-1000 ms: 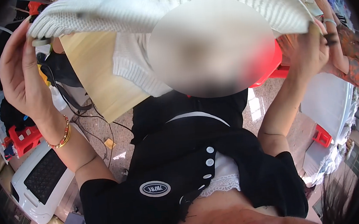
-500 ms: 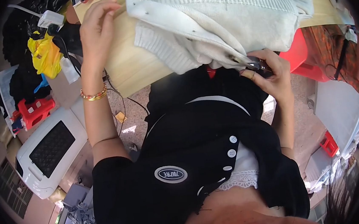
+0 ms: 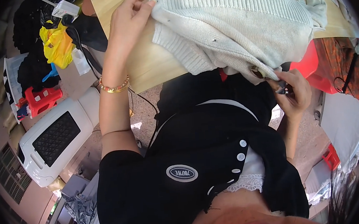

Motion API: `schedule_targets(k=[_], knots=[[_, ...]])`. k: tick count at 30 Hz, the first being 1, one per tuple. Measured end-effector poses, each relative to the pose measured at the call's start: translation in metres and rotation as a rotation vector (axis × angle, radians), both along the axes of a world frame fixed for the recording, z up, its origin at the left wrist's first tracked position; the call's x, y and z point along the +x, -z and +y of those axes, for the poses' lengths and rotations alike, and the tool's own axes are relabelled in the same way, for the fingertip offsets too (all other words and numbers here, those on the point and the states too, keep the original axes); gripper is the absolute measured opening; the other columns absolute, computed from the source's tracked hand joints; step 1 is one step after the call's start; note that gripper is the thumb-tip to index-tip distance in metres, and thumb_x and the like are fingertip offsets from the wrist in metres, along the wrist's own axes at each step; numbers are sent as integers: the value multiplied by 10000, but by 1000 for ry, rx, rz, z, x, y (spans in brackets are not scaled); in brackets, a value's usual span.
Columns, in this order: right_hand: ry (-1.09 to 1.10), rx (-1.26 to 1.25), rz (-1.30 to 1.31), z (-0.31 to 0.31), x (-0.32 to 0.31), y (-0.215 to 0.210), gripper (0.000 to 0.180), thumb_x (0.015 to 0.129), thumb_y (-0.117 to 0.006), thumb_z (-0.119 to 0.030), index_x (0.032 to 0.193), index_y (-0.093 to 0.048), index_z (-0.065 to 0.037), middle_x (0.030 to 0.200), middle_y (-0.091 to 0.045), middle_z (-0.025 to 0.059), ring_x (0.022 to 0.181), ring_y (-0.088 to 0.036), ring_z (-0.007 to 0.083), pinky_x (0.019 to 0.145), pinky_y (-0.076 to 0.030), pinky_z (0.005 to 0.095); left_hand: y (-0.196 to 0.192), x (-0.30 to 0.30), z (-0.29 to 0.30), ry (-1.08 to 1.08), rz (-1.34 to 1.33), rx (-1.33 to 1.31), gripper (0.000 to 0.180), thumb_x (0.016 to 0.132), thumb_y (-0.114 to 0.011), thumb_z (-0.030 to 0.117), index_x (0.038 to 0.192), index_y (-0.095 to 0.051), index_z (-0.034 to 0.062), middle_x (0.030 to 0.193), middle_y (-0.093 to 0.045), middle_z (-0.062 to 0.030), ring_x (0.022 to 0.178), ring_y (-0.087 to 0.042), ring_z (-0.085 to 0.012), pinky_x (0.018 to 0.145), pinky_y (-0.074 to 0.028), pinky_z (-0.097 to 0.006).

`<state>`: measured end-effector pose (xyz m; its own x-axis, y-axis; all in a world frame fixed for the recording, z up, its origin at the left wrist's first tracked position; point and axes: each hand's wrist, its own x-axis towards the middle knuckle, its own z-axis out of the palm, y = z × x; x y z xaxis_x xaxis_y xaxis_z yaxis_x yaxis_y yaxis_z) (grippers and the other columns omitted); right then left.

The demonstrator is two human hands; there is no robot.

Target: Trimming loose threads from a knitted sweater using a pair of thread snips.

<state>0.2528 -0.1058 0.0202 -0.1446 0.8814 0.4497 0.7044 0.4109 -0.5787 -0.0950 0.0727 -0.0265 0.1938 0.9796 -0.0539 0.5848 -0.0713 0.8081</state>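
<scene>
Sweater on table; left hand, right hand pinching edges.

Your left forearm reaches almost straight up and away from you, its wrist leaning slightly right. Your left hand has its fingers curled, thumb near the index fingertip; whether they meet is unclear. Your right forearm is bent closer to your body, and your right hand turns inward, fingers folded in a grip, thumb below the index finger.
</scene>
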Motion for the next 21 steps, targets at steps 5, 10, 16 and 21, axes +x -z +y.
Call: schedule_targets(k=[5, 10, 16, 21], knots=[[-146, -138, 218, 4, -2, -3, 284, 622, -828, -36, 864, -682, -13, 660, -608, 39, 505, -477, 95, 453, -332, 244, 10, -1, 5, -4, -241, -92, 428, 942, -673, 195, 1295, -586, -31, 899, -647, 1, 780, -567, -52, 702, -462, -194], [-318, -494, 227, 11, -11, 1, 288, 659, -839, -103, 873, -669, -11, 700, -605, 31, 545, -493, 133, 489, -327, 265, -8, 2, 0, -55, -363, -184, 399, 933, -677, 156, 1274, -602, -38, 953, -678, -26, 863, -635, -95, 797, -502, -229], [-223, -377, 297, 35, -21, -13, 482, 757, -815, -125, 1201, -650, -36, 1017, -666, 72, 827, -600, 155, 708, -473, 243, -39, 12, -13, 63, -906, -440, 313, 967, -614, 137, 1230, -619, -35, 1097, -703, -88, 949, -676, -129, 875, -534, -276], [-143, -60, 204, 69, -54, -32, 399, 775, -765, -43, 1168, -692, -40, 829, -578, 66, 713, -563, 154, 614, -458, 270, -45, 24, -23, 124, -969, -432, 300, 982, -592, 122, 1229, -611, -47, 1080, -698, -82, 919, -662, -109, 849, -527, -250]])
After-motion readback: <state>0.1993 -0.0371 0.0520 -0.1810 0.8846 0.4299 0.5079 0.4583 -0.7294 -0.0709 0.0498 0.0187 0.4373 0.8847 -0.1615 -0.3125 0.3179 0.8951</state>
